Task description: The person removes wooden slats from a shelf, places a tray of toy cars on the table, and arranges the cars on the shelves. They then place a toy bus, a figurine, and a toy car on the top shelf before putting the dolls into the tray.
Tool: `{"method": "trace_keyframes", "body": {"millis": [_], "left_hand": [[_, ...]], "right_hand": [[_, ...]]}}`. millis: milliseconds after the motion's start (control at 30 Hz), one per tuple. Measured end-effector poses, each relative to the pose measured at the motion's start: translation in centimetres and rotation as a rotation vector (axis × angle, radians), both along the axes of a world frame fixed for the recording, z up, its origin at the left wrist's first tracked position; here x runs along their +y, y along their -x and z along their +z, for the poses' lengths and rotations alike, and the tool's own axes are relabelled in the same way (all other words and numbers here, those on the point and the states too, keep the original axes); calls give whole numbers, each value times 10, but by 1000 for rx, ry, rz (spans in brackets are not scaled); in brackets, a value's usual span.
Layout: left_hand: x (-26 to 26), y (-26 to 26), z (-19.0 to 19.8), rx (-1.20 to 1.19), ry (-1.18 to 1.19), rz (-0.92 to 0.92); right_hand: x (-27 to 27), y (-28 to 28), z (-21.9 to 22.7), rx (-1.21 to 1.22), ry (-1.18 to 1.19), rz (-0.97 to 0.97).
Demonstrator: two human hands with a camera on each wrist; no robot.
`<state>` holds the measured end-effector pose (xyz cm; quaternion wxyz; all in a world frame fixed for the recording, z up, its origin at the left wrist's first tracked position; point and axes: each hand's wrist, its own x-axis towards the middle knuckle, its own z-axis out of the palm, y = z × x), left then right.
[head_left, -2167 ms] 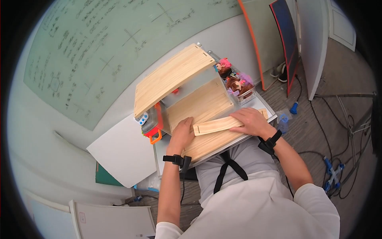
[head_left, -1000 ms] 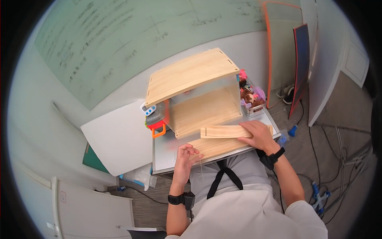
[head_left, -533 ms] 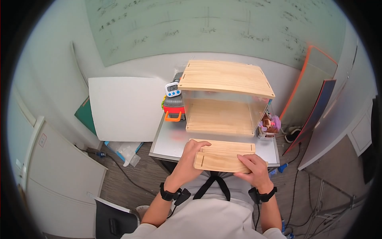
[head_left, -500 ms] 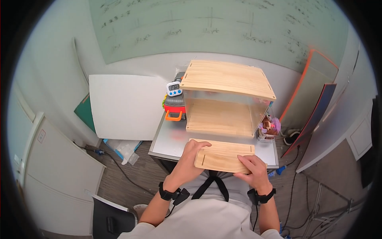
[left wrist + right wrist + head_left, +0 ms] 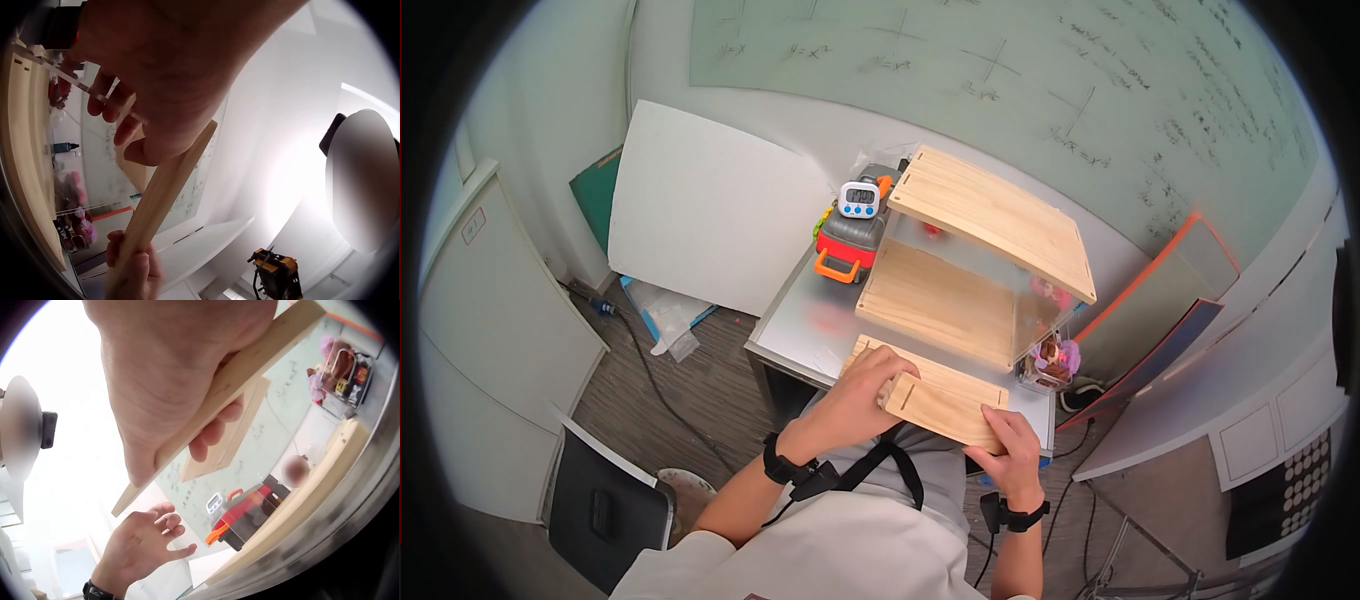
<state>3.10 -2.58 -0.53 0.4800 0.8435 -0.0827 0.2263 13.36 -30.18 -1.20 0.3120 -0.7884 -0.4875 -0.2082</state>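
Observation:
My right hand (image 5: pixel 1013 450) pinches the right end of a narrow wooden board (image 5: pixel 945 407), thumb on one face and fingers on the other. The board is tilted above a second slotted board (image 5: pixel 930 366) lying at the table's front edge. At the raised board's left end, my left hand (image 5: pixel 865 393) has its fingers bent. In the left wrist view, those bent fingers (image 5: pixel 107 114) lie along the edge of a clear panel (image 5: pixel 81 85) rising from the lower board near its slots. The panel is barely visible from the head.
On the white table (image 5: pixel 785 330) stands a wooden display box (image 5: pixel 1000 220) with clear sides. A red-and-grey toy case (image 5: pixel 855 240) with a timer (image 5: pixel 859 200) is left of it, a bin of dolls (image 5: pixel 1052 362) right. A chair (image 5: pixel 605 505) and cables are below.
My left hand, away from the raised board a second ago, has come to its left end. My right hand has kept its grip while the board moved toward my body. The head view has turned.

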Motion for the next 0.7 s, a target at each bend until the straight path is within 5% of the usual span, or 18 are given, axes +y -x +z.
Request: {"method": "trace_keyframes", "body": {"millis": [400, 700], "left_hand": [[-2, 0, -4, 50, -7, 5], [7, 6, 6, 136, -56, -161]], "right_hand": [[-5, 1, 1, -4, 36, 10], [-10, 2, 13, 31, 61, 4]]}}
